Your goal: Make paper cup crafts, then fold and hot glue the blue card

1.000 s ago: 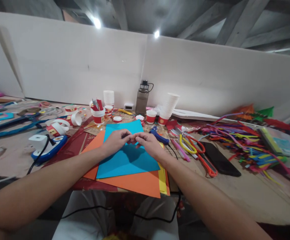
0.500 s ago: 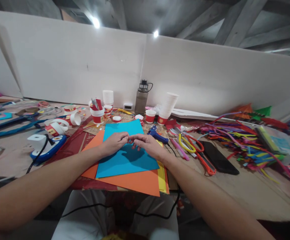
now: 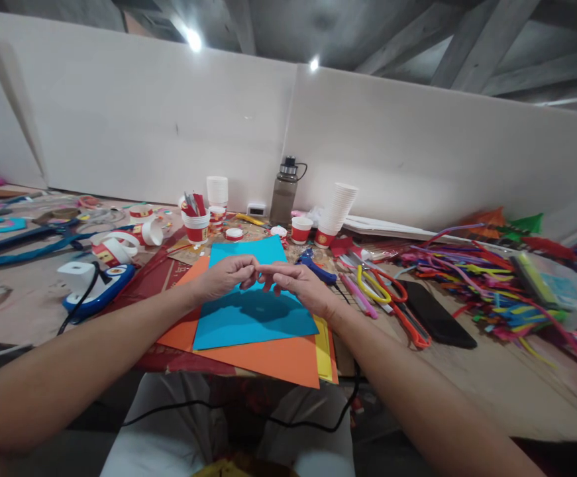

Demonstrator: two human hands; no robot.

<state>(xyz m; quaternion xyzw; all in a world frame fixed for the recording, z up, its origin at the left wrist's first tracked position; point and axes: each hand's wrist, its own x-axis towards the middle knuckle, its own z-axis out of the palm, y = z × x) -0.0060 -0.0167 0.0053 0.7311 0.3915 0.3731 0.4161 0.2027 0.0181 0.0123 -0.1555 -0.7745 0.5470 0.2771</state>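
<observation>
Above a blue sheet of paper [image 3: 253, 328], my two hands meet with their fingertips touching. My left hand [image 3: 231, 275] is closed, thumb and fingers drawn together at the tip of the other hand's index finger; anything small between them is hidden. Fingers stretched out toward the left, my right hand [image 3: 295, 283] is open and shows nothing in its grasp. Both hands cast a shadow on the blue sheet. Beneath it lie an orange sheet [image 3: 278, 366] and yellow paper [image 3: 323, 354]. A blue glue gun [image 3: 316, 266] rests just beyond my right hand.
Scissors [image 3: 373, 285], a black phone [image 3: 434, 315] and a pile of colourful pipe cleaners [image 3: 487, 285] lie to the right. Paper cups [image 3: 338, 209] and a water bottle [image 3: 284, 192] stand at the back. A blue-and-white power strip [image 3: 100, 291] sits left.
My hands have lifted slightly off the blue sheet, and the right fingers are straighter. The left fingers now meet the right index fingertip more closely. The view has shifted a little.
</observation>
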